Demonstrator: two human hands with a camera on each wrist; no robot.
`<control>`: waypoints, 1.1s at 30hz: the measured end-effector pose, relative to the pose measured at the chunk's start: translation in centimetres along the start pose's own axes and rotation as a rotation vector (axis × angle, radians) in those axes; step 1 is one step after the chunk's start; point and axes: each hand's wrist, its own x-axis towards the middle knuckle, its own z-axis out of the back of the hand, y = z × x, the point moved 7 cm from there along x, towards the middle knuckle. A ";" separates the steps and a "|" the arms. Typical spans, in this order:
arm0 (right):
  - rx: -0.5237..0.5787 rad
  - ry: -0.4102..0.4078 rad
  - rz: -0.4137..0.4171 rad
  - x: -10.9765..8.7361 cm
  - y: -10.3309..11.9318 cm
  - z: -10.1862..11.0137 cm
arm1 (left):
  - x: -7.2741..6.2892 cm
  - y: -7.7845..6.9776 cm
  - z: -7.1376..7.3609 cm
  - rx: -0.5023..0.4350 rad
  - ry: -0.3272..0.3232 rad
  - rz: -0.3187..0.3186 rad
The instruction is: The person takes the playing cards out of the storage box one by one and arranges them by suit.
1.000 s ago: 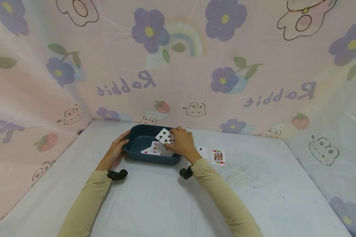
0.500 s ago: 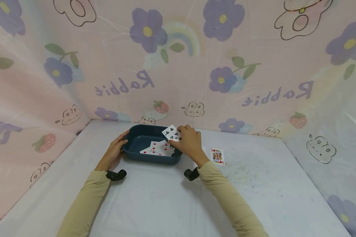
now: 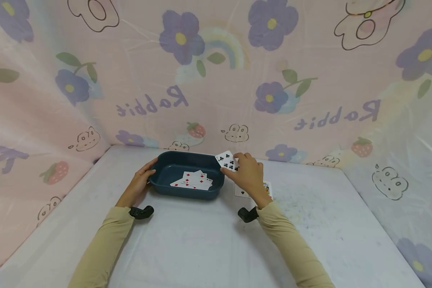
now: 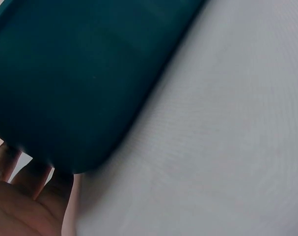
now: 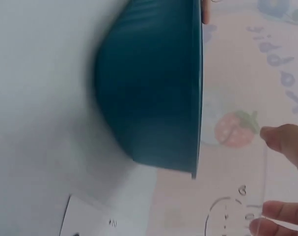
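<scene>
My right hand [image 3: 250, 172] pinches a playing card of clubs [image 3: 227, 160] between thumb and fingers, over the right end of the dark blue tub [image 3: 187, 193]. In the right wrist view, fingertips [image 5: 272, 137] hold the card edge-on beyond the tub's rim. My left hand [image 3: 138, 184] holds the tub's left end, its fingers against the outer wall in the left wrist view. Several diamond cards [image 3: 192, 181] lie overlapping on the tub's floor. On the table to the right, a spade card [image 3: 242, 191] and a king of hearts [image 3: 268, 188] lie partly hidden behind my right hand.
The tub stands on a table with a white cover [image 3: 187, 244], near its back edge. A patterned pink curtain [image 3: 216, 88] rises behind and on both sides. Black wrist mounts [image 3: 142, 212] sit at both cuffs.
My right hand has moved rightward with the clubs card, from inside the tub to its right end. More of the diamond cards shows now. My left hand and the tub have stayed put.
</scene>
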 end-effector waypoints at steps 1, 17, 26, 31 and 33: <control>0.000 -0.007 -0.008 -0.1 -0.3 0.2 | 0.0 0.1 0.0 0.007 -0.002 -0.002; 0.004 -0.030 -0.126 -2.9 -6.0 3.5 | 0.2 0.5 0.1 0.030 -0.007 -0.013; 0.010 -0.053 -0.192 -4.3 -8.9 5.6 | 0.1 0.5 0.1 0.038 -0.006 -0.005; 0.003 -0.062 -0.239 -5.2 -10.5 6.5 | 0.1 0.4 0.1 0.057 -0.006 0.000; 0.002 -0.059 -0.262 -5.5 -11.2 6.8 | 0.1 0.5 0.1 0.057 -0.009 0.005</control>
